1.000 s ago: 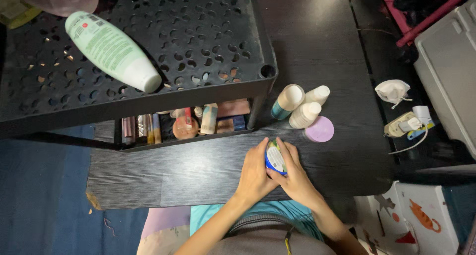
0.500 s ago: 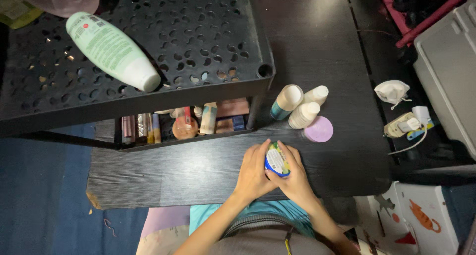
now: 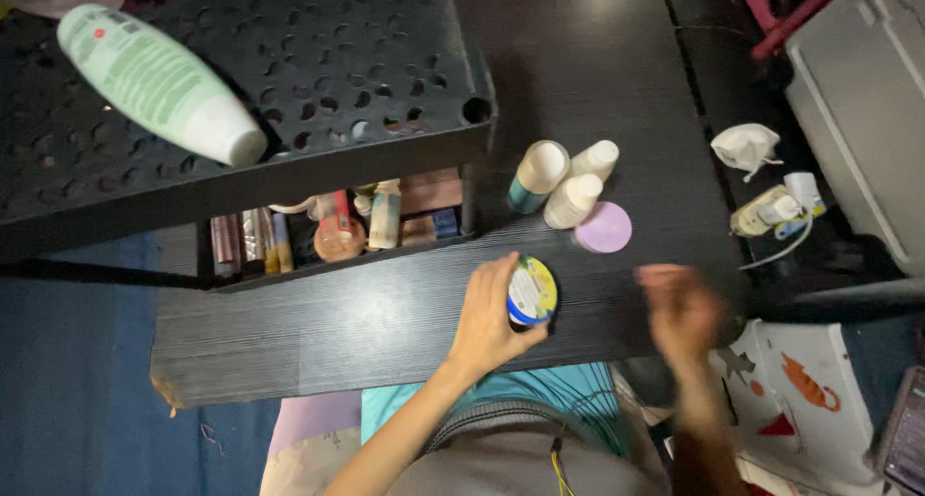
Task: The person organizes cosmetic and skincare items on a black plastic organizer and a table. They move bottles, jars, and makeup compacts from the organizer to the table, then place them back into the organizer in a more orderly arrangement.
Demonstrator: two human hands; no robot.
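Gripping a round tin (image 3: 532,291), the left hand (image 3: 487,322) rests on the table (image 3: 366,327).

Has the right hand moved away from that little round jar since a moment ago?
Yes. The right hand has let go of the round jar and swung off to the right, toward the table's edge; the left hand holds the jar.

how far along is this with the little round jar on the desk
Done: the jar stands on the desk with its lid on. In hand: only the left hand grips it; the right hand is blurred, off to the side, apparently empty. Left: it is not yet with the bottles or on the shelf.
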